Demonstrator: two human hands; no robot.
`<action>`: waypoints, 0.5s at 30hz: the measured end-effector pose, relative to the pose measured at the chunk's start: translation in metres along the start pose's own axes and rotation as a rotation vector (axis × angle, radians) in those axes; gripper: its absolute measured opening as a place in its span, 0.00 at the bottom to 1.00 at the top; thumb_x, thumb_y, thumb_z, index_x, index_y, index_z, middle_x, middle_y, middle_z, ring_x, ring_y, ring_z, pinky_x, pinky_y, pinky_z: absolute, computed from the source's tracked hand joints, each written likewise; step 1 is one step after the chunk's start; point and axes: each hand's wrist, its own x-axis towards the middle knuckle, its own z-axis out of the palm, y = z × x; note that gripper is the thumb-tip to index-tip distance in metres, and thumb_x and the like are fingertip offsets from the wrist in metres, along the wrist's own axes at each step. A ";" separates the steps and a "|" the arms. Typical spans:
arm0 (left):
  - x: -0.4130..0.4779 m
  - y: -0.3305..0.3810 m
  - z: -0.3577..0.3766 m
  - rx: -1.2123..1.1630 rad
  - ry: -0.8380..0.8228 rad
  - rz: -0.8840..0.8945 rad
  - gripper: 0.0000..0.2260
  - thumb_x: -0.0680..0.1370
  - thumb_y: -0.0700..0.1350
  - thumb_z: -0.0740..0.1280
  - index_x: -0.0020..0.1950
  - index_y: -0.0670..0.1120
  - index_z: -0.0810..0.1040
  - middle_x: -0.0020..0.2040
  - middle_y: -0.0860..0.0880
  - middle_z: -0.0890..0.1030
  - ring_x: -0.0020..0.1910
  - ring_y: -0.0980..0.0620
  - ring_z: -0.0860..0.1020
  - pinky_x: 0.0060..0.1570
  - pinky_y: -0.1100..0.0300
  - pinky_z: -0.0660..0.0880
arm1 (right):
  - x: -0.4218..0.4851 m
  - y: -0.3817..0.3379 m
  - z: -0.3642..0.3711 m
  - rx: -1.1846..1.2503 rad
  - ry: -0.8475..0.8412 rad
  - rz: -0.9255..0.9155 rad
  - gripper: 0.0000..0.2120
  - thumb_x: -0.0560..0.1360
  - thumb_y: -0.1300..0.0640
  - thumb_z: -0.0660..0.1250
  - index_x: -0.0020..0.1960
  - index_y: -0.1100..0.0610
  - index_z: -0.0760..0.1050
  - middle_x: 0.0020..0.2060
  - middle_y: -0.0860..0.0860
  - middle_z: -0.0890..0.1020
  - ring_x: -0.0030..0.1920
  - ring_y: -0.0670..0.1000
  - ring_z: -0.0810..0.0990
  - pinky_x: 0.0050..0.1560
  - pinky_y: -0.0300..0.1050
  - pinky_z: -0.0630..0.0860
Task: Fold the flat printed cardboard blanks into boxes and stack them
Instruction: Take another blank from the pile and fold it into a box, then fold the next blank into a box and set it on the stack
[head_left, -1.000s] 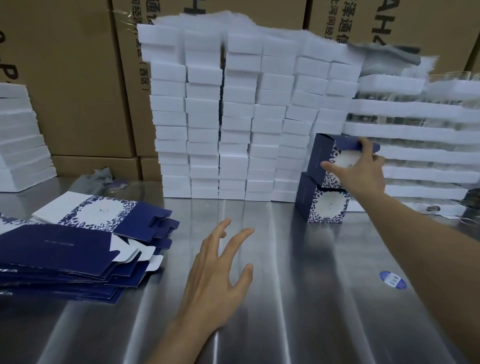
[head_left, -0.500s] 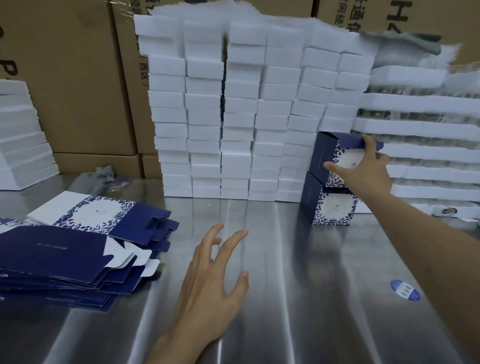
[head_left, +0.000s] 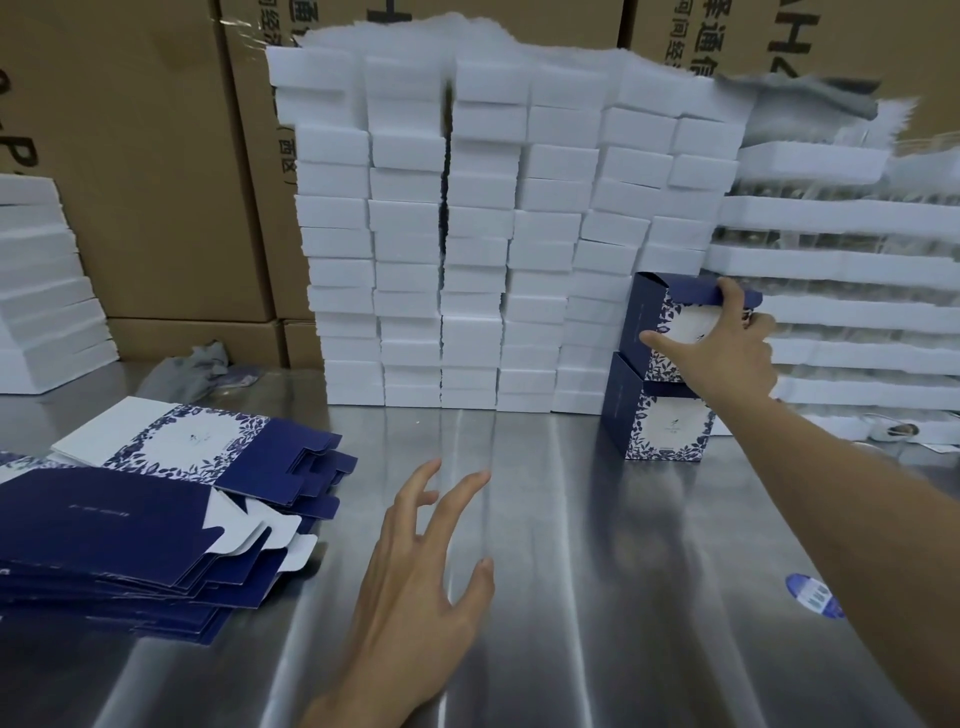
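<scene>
Two folded blue-and-white boxes stand stacked at the back right of the steel table (head_left: 571, 545). The upper box (head_left: 644, 312) sits on the lower box (head_left: 670, 426). My right hand (head_left: 722, 353) grips the upper box, with fingers over its top edge and the thumb stretched across its printed front. My left hand (head_left: 415, 587) hovers over the middle of the table, fingers spread, holding nothing. A fanned pile of flat printed blanks (head_left: 130, 530) lies at the left.
A tall wall of white foam blocks (head_left: 467, 234) stands just left of the boxes, and long white foam trays (head_left: 841, 260) are stacked behind them. Brown cartons (head_left: 130, 156) line the back. A grey cloth (head_left: 197, 364) and a blue sticker (head_left: 813, 595) lie on the table.
The upper box has settled squarer onto the lower one under my right hand. My left hand has barely moved.
</scene>
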 end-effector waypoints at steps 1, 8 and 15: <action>0.000 0.000 0.000 0.000 0.000 0.000 0.35 0.78 0.49 0.72 0.76 0.76 0.59 0.79 0.70 0.49 0.74 0.61 0.64 0.54 0.48 0.82 | 0.000 0.000 0.000 0.001 0.001 -0.001 0.52 0.64 0.26 0.77 0.78 0.36 0.52 0.72 0.61 0.65 0.65 0.71 0.75 0.62 0.69 0.76; 0.000 0.000 0.000 -0.017 0.004 -0.011 0.35 0.78 0.49 0.72 0.76 0.77 0.59 0.79 0.70 0.49 0.74 0.61 0.64 0.54 0.50 0.81 | 0.002 0.002 0.003 0.020 0.001 -0.016 0.51 0.63 0.26 0.77 0.77 0.35 0.52 0.71 0.61 0.66 0.63 0.71 0.76 0.58 0.67 0.77; 0.001 0.001 -0.001 -0.017 0.002 -0.028 0.36 0.78 0.48 0.72 0.75 0.77 0.59 0.79 0.71 0.49 0.74 0.66 0.61 0.55 0.51 0.81 | 0.002 0.002 0.002 0.024 -0.013 -0.022 0.51 0.63 0.26 0.77 0.76 0.34 0.52 0.71 0.61 0.66 0.63 0.71 0.77 0.57 0.67 0.78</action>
